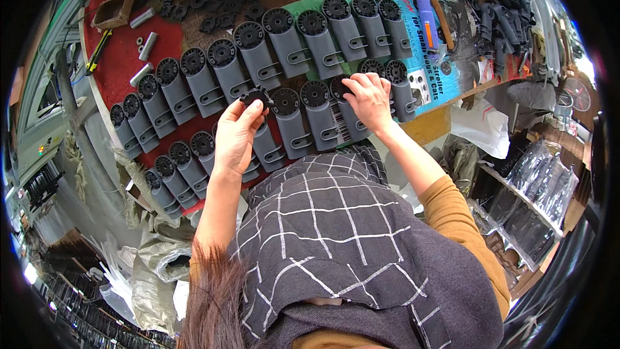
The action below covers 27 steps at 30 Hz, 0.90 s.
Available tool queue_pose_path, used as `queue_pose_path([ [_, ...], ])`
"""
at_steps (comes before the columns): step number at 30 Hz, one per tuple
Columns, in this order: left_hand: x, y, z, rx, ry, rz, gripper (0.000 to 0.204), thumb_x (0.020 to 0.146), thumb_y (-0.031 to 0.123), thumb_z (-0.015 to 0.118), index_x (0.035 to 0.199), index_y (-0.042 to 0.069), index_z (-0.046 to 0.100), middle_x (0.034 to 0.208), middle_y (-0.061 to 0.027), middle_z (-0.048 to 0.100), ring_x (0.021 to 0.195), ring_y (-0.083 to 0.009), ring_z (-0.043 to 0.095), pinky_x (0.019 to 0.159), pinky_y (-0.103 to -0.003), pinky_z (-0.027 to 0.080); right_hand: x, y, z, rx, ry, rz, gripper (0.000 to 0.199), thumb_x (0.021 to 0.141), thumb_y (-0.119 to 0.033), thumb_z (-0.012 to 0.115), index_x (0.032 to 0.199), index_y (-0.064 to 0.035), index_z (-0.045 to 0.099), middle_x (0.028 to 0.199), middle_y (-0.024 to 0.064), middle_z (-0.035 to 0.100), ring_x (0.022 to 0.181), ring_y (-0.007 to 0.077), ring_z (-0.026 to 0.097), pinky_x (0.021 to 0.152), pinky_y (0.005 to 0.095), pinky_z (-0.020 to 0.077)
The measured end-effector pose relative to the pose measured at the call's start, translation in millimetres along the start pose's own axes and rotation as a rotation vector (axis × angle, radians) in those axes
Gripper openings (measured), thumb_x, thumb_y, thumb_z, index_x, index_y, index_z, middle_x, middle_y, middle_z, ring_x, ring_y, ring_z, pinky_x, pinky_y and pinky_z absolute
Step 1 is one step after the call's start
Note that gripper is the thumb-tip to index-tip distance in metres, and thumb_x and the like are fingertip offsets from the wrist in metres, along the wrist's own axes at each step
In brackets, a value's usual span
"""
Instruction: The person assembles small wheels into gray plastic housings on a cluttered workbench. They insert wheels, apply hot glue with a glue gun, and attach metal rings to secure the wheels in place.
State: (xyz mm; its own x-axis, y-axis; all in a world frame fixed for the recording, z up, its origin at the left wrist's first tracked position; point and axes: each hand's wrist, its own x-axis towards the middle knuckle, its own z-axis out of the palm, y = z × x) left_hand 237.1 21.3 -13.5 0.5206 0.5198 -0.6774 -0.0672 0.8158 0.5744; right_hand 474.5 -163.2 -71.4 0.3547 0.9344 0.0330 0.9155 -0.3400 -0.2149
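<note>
Black disc [254,95], flat and notched, sits pinched in the left hand [234,137] over grey tubes [292,133], while the right hand [371,101] curls at one of them, its grip unclear.

Both forearms [218,210] reach forward. The left hand [236,134] pinches, thumb and fingers drawn together; the right hand [371,100], slightly farther, arches with fingers curled.

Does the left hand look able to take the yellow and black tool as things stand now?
Probably not directly: the left hand holds a black disc, and some grey tubes lie between that hand and the yellow and black tool.
</note>
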Motion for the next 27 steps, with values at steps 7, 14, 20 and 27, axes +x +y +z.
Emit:
queue_pose_path([
  [7,1.1,1.3,0.4,-0.015,-0.007,0.025,0.008,0.088,0.009,0.071,0.091,0.008,0.064,0.089,-0.0021,0.067,0.085,-0.0137,0.065,0.082,-0.026,0.05,2.5,1.1,2.7,-0.039,-0.077,0.034,0.032,0.072,-0.021,0.077,0.103,-0.019,0.069,0.102,-0.0028,0.058,0.103,0.0193,0.051,0.089,0.0379,0.0334],
  [14,3.7,-4.8,12.1,0.106,-0.068,-0.035,0.015,0.091,0.014,0.068,0.104,0.007,0.067,0.097,-0.0005,0.069,0.089,-0.0116,0.065,0.083,-0.025,0.05,18.0,-18.9,-19.1,-0.013,-0.159,0.106,0.031,0.072,-0.024,0.077,0.102,-0.0184,0.071,0.101,-0.0029,0.059,0.1,0.0195,0.052,0.088,0.0381,0.0338],
  [20,1.4,-18.4,34.4,0.189,-0.184,-0.085,0.033,0.093,0.014,0.065,0.125,0.004,0.062,0.108,-0.0027,0.067,0.092,-0.0102,0.062,0.086,-0.025,0.049,31.8,-83.5,-51.3,1.511,-0.276,0.485,0.017,0.089,-0.012,0.07,0.102,-0.0008,0.068,0.095,0.0018,0.066,0.089,0.0078,0.058,0.08,0.0226,0.0463],
  [27,4.8,-13.7,9.9,0.217,-0.106,-0.074,0.032,0.093,0.014,0.065,0.124,0.005,0.063,0.111,-0.0008,0.066,0.091,-0.009,0.062,0.081,-0.021,0.049,3.5,-9.3,-41.0,0.906,-0.077,0.811,0.02,0.085,-0.014,0.072,0.099,0.0001,0.069,0.093,0.0039,0.067,0.087,0.0103,0.06,0.08,0.0257,0.048],
])
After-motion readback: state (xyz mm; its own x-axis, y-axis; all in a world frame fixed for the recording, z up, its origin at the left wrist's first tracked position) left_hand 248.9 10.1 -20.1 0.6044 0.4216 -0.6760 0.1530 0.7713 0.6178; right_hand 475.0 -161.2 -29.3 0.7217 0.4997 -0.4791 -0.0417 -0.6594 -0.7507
